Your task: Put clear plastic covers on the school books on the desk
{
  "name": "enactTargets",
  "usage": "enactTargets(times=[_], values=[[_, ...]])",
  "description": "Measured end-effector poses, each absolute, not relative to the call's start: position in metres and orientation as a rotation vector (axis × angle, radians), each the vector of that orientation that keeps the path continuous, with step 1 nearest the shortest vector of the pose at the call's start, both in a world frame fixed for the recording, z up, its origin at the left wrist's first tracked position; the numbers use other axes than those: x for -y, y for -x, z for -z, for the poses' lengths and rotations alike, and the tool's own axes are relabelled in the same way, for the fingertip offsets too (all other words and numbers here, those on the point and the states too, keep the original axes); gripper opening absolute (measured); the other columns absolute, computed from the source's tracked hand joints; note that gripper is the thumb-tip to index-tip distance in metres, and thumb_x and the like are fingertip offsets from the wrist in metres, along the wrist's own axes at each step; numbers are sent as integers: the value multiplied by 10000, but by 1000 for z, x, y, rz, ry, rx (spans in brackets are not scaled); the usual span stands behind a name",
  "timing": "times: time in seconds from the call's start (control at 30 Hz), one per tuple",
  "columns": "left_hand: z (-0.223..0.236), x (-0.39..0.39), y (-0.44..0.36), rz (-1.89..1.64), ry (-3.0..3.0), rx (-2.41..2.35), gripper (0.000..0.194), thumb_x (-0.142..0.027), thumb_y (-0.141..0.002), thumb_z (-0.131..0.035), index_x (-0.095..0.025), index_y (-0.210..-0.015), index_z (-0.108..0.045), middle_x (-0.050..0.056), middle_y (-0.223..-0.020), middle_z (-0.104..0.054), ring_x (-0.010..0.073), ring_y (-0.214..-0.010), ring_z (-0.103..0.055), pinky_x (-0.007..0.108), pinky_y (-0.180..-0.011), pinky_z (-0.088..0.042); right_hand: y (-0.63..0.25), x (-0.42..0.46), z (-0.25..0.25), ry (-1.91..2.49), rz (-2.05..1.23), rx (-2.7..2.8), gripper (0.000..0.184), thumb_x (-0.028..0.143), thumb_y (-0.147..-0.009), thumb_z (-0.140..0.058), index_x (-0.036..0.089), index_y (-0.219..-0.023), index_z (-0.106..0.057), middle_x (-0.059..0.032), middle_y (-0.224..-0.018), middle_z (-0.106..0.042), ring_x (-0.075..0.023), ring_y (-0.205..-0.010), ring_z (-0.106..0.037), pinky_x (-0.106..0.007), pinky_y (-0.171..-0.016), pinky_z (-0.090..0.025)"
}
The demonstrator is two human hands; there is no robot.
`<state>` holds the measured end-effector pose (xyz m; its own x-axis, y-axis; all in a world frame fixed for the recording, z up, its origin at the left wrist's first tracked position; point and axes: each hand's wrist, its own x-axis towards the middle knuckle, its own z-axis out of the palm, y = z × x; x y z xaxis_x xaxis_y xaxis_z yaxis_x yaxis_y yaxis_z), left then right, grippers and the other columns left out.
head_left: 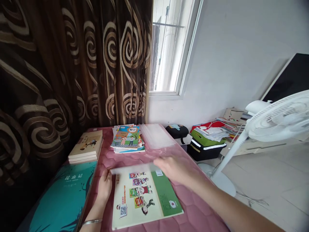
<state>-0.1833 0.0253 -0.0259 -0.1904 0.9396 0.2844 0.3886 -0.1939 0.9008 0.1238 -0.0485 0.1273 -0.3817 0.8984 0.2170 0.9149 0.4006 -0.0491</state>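
A cream-and-green book with cartoon figures and a QR code lies flat on the pink quilted bed. Along its far edge runs a hazy, translucent strip that looks like a clear plastic book cover. My left hand, with a bracelet at the wrist, is closed at the strip's left end, by the book's corner. At the other end my right hand pinches the strip, its fingers smeared by motion. Farther back, a stack of clear plastic covers rests beside a pile of textbooks.
To the left lie a large teal book and a small stack of beige books. A patterned curtain hangs behind. Right of the bed stand a white fan, a black bin and piled papers.
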Motion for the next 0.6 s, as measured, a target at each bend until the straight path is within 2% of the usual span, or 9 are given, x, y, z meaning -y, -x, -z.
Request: enactTargets(times=[0.17, 0.27, 0.4, 0.53, 0.6], values=[[26, -23, 177, -1403, -1619, -1546, 226, -391, -759, -533, -217, -896, -573, 79, -910, -709, 265, -902, -690, 425, -832, -567, -111, -40, -168, 1744, 371, 2331, 299, 224, -982, -407, 196, -1000, -703, -78, -1029, -723, -219, -1011, -609, -302, -867, -394], [24, -19, 172, -1311, -1869, -1551, 160, -332, -769, -534, -213, -843, -612, 76, -915, -672, 259, -904, -669, 449, -859, -551, -101, -84, -166, 1800, 375, 2317, 289, 210, -970, -431, 179, -971, -719, -93, -1051, -716, -258, -1148, -542, -330, -909, -394], [25, -16, 168, -1254, -2017, -1540, 192, -262, -828, -485, -207, -880, -661, 87, -1017, -637, 230, -965, -652, 426, -911, -533, -90, -120, -146, 1937, 286, 2272, 257, 153, -949, -466, 165, -988, -719, -111, -1065, -710, -237, -1066, -611, -321, -844, -462], [30, -17, 166, -1229, -2046, -1587, 254, -200, -840, -464, -185, -980, -675, 100, -1089, -624, 216, -1009, -645, 410, -950, -525, -82, -135, -127, 2062, 181, 2196, 193, 254, -959, -537, 139, -1035, -673, -90, -1059, -695, -195, -933, -664, -365, -828, -522], [32, -18, 166, -1206, -2062, -1607, 268, -180, -838, -463, -183, -995, -680, 98, -1116, -621, 216, -1038, -638, 408, -973, -516, -80, -137, -122, 2062, 148, 2162, 183, 191, -954, -524, 121, -1027, -675, -112, -1056, -694, -206, -938, -674, -356, -822, -524]])
